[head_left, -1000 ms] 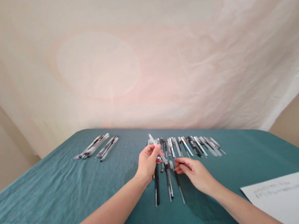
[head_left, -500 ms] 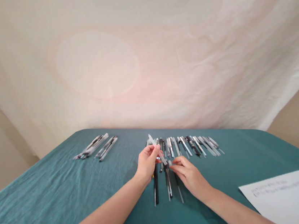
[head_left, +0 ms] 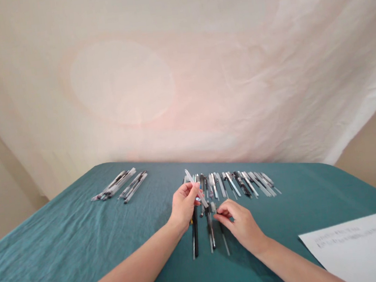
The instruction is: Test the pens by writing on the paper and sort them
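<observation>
My left hand (head_left: 183, 204) is closed on a clear white pen (head_left: 196, 193), held tilted a little above the teal table. My right hand (head_left: 239, 221) is just right of it, its fingertips pinched together over the top of a pen (head_left: 222, 235) that lies in a short row of dark and clear pens (head_left: 203, 235) in front of me. Whether that pen is lifted I cannot tell. Behind both hands lies a long row of several pens (head_left: 241, 183).
A second group of several pens (head_left: 120, 186) lies at the far left of the table. White sheets of paper (head_left: 362, 247) lie at the near right corner. The teal tablecloth (head_left: 67, 247) covers the table; a pale sheet hangs behind it.
My right hand has drawn slightly nearer and its fingers have curled from stretched to pinched over a pen. My left hand has barely moved with its pen.
</observation>
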Demonstrator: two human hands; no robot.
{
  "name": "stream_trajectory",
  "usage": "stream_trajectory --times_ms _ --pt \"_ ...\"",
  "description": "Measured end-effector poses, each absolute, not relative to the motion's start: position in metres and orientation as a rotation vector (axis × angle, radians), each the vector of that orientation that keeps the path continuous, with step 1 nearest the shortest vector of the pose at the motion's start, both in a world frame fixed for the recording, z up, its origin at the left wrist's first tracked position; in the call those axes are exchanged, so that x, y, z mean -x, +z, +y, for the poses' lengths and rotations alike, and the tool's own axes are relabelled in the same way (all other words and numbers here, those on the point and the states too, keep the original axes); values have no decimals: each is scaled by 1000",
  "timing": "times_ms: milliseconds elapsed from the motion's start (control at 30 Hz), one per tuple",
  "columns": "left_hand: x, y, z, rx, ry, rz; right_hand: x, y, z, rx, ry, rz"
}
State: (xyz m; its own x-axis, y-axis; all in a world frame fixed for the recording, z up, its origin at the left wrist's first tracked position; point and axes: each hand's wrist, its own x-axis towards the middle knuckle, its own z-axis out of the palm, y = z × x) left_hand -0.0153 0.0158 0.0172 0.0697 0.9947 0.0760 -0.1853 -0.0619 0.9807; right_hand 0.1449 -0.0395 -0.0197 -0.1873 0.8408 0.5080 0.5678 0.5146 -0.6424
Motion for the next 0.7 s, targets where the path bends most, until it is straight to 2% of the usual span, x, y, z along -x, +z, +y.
stream_trajectory --times_ms 400,700 --pt "16 17 15 -1168 1296 998 -146 -14 -38 1049 314 -2037" --pt "15 15 14 -1213 1300 979 -147 -14 -38 1196 213 -2109"
